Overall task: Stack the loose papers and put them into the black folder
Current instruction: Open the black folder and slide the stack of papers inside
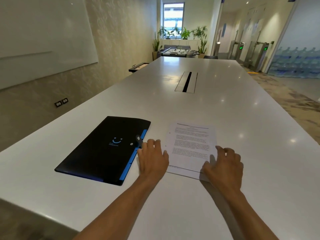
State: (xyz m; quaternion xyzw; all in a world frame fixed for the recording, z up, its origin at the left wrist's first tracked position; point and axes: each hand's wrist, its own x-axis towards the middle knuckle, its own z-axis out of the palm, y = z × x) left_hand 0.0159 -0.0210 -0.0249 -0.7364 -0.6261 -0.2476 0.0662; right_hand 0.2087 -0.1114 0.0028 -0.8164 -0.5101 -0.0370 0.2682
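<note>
A black folder [103, 149] with a blue edge and a small blue smile logo lies closed and flat on the white table [190, 104], left of centre. A stack of printed papers [190, 146] lies just right of it. My left hand [152, 158] rests palm down in the gap between the folder and the papers, touching the papers' left edge. At the stack's lower right corner my right hand [223, 165] lies on the papers, fingers spread. Neither hand grips anything.
A long cable hatch [186, 82] is set into the table's middle, farther back. The table's left edge runs close by the folder. A whiteboard [43, 35] hangs on the left wall. Plants and a table-football game stand at the far end.
</note>
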